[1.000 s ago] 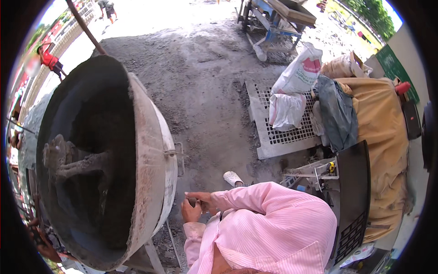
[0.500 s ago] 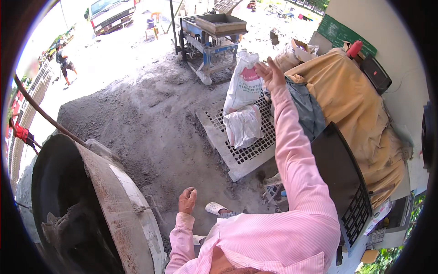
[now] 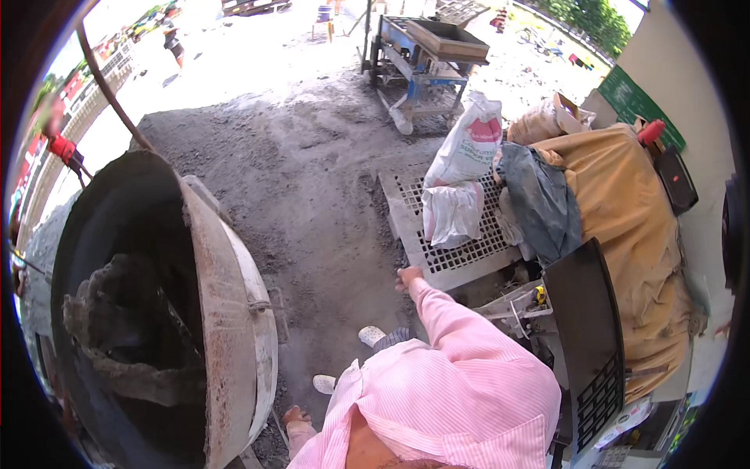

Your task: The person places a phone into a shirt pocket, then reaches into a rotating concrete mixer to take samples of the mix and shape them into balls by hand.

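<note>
My left hand (image 3: 296, 417) hangs low beside the outer wall of a concrete mixer drum (image 3: 228, 313). Its fingers look loosely apart, and no object shows in them. Ahead of my body, my right hand (image 3: 408, 277) is closed with its fingers curled in and nothing visible in it. It is nearest to the front left corner of a grey plastic pallet (image 3: 462, 275). On that pallet a white sack (image 3: 469, 141) stands upright, with a crumpled white sack (image 3: 453, 213) against its lower front. The drum's dark mouth shows paddles (image 3: 117, 301) crusted with grey cement.
A blue metal machine (image 3: 426, 74) with a tray on top stands ahead. Grey sand (image 3: 289, 148) covers the ground. At right are a grey cloth (image 3: 539, 199), a tan tarp (image 3: 625, 227) and a dark panel (image 3: 582, 328). Two people (image 3: 64, 148) are far left.
My right hand has come down from near the upright sack to below the pallet's corner. My left hand has dropped back beside the drum. The view has shifted left, and the drum looks nearer.
</note>
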{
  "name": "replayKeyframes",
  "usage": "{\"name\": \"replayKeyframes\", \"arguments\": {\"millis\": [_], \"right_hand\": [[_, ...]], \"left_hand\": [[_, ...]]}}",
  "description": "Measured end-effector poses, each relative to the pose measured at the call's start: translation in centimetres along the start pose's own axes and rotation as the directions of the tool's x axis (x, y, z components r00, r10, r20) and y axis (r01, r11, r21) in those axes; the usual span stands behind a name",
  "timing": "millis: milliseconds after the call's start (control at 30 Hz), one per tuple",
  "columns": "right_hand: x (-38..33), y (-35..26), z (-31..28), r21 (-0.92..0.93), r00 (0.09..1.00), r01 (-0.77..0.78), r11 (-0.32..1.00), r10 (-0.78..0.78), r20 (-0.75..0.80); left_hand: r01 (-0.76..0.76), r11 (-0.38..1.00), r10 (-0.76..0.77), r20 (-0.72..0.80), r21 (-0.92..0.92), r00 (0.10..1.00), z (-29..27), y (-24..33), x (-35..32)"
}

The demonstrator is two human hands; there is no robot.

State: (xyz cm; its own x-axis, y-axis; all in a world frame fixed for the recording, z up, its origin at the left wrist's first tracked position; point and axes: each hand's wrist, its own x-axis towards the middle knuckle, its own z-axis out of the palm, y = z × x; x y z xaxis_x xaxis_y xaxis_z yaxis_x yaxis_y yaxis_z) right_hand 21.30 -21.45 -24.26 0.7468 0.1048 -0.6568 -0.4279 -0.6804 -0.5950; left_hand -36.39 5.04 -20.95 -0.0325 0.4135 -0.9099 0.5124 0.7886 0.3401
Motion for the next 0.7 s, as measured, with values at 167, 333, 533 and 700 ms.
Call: {"name": "replayKeyframes", "arguments": {"millis": [167,333,533,700], "right_hand": [[-18.2,-7.2,20.0,-0.283,0.81,0.418,0.863,-0.213,0.546],[-18.7,-10.7,29.2,0.084,0.244,0.921,0.381,-0.731,0.638],[-21.1,-14.0,30.6,-0.089,0.707,0.428,0.899,-0.272,0.653],[-21.0,-13.5,29.0,-0.151,0.763,0.29,0.945,-0.134,0.632]], "left_hand": [[0.046,0.858,-0.254,-0.345,-0.512,0.903,-9.5,-14.1,-2.7],[-0.246,0.674,-0.18,-0.479,-0.696,0.859,-11.9,-19.6,-3.5],[-0.464,0.249,-0.432,-0.526,-0.85,0.733,-11.0,-25.4,-9.7],[-0.801,0.257,-0.286,-0.834,-0.541,0.471,-15.1,-17.8,-16.5]]}}
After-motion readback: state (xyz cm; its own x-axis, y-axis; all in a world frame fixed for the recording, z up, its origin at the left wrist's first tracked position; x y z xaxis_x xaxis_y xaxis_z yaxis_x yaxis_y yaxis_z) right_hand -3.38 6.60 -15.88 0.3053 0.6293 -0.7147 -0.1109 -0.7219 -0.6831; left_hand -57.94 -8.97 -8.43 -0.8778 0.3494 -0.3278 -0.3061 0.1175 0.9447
